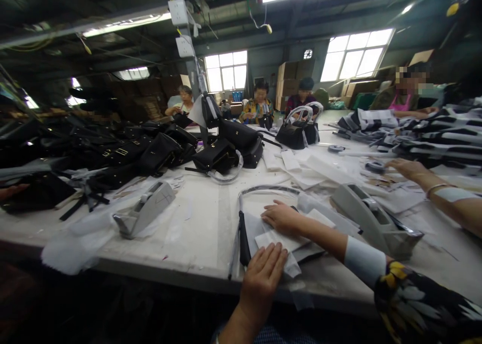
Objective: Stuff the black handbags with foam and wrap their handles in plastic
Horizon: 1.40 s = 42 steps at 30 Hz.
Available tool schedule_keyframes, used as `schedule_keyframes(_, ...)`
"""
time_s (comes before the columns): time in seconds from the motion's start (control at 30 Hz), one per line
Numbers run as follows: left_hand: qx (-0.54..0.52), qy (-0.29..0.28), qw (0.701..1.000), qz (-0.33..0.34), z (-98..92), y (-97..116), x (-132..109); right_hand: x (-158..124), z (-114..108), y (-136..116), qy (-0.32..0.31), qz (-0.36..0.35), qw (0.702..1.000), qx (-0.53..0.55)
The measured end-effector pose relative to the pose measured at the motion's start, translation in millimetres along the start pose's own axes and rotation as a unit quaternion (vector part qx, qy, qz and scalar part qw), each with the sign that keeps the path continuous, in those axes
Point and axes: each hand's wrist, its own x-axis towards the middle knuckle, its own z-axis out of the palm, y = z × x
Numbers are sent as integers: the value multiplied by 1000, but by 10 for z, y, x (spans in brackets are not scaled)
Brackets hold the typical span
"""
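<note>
In the head view a black handbag (pixel 244 238) lies on its side at the table's front edge, its handle (pixel 263 188) wrapped in clear plastic. White packing sheets (pixel 278 240) cover part of it. My left hand (pixel 263 271) rests on the near edge of the sheets, fingers stretched out and close together. Just beyond it, my right hand (pixel 284 219) lies palm down on the sheets with fingers extended. Neither hand has its fingers wrapped round anything. What lies under the palms is hidden.
Grey tape dispensers (pixel 146 208) (pixel 374 221) stand on either side. Black handbags (pixel 216 155) pile up at left and centre. A co-worker's hand (pixel 408 168) reaches in from the right near a tape roll (pixel 375 167). Other people sit across the table (pixel 199 208).
</note>
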Motion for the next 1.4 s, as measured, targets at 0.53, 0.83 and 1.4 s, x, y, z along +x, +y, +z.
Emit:
schedule_keyframes(0.53,-1,24,1000,-2,35,0,13,30,-67,165,-36,-7,999,18)
schedule_keyframes(0.83,5,17,1000,10,10,-25,42,88,76,-45,-44,-24,999,8)
schedule_keyframes(1.4,-23,-61,994,89,-43,-389,97,-117,143,249,25,55,997,39)
